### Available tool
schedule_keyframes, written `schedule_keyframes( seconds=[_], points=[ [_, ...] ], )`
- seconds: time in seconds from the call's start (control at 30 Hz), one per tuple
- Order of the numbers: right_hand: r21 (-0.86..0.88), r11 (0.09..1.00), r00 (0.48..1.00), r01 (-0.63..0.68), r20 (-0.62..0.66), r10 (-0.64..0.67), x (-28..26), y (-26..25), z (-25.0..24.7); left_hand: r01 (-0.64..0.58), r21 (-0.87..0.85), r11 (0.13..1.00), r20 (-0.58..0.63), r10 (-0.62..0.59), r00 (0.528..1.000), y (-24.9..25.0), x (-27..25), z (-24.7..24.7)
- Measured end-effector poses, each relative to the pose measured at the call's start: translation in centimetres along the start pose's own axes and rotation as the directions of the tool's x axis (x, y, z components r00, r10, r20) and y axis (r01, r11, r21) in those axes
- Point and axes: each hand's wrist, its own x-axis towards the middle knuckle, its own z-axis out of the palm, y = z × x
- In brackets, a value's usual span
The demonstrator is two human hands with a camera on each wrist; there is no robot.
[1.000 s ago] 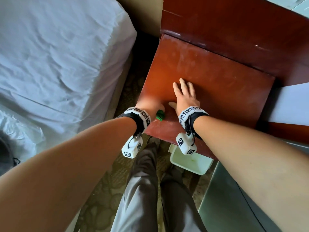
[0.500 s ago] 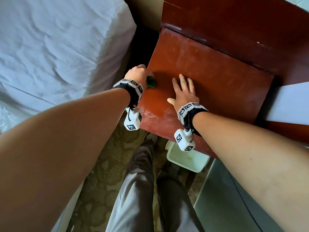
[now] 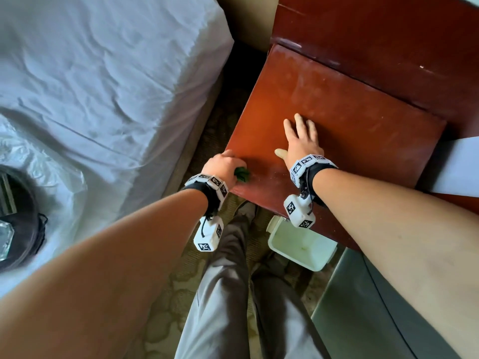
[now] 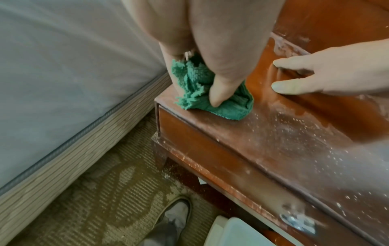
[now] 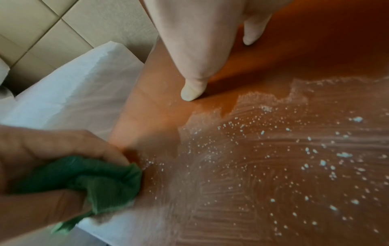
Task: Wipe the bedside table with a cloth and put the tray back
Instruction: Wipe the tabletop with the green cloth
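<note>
The reddish-brown bedside table [image 3: 350,120] shows wet streaks and white droplets on its top [image 5: 273,166]. My left hand [image 3: 223,164] grips a bunched green cloth [image 3: 242,174] and presses it on the table's front-left corner; the thumb lies over the cloth [image 4: 202,93]. My right hand [image 3: 300,141] rests flat on the tabletop, fingers straight and spread, just right of the cloth [image 5: 99,181]. A dark round tray [image 3: 15,216] lies on the bed at the far left, partly cut off by the frame.
A white-sheeted bed [image 3: 90,86] stands close on the table's left, with a narrow carpeted gap between. A white bin [image 3: 300,244] sits on the floor under the table's front edge, beside my legs. A dark wooden panel [image 3: 388,35] rises behind the table.
My left hand swept the cloth away along the table's left edge, then drew it back to the front-left corner. The right hand stayed flat in place.
</note>
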Motion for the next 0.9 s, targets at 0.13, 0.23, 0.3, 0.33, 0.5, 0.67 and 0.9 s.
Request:
schedule_keyframes(
  seconds=[0.13, 0.23, 0.3, 0.33, 0.5, 0.67, 0.9],
  points=[
    [-0.007, 1.0, 1.0, 0.003, 0.009, -0.003, 0.0, 0.0, -0.2, 0.015, 0.007, 1.0, 0.028, -0.015, 0.999, 0.2, -1.1, 1.7],
    [-0.012, 1.0, 1.0, 0.004, 0.005, -0.004, 0.0, 0.0, -0.1, 0.001, 0.026, 1.0, 0.039, -0.002, 0.999, 0.4, -0.8, 1.3],
    [-0.01, 1.0, 1.0, 0.006, 0.002, -0.006, -0.1, 0.0, 0.0, -0.014, 0.069, 0.997, 0.023, 0.013, 1.0, 0.4, -0.2, 0.4],
    [-0.01, 1.0, 1.0, 0.009, 0.003, -0.009, -0.1, 0.1, 0.0, -0.007, 0.075, 0.997, -0.009, 0.008, 1.0, 0.2, 0.1, -0.1],
    [-0.01, 1.0, 1.0, 0.018, -0.008, -0.018, 0.0, 0.2, 0.2, 0.059, -0.003, 0.998, -0.11, -0.059, 0.992, -1.0, 1.8, -2.2],
    [-0.019, 1.0, 1.0, 0.018, -0.004, -0.018, 0.0, 0.2, 0.1, 0.12, -0.063, 0.991, -0.113, -0.127, 0.986, -1.4, 0.8, -1.4],
    [-0.041, 0.999, 1.0, 0.021, -0.004, -0.021, 0.1, 0.2, 0.3, 0.185, -0.149, 0.971, -0.118, -0.203, 0.972, -1.7, -2.8, 2.1]
  ],
)
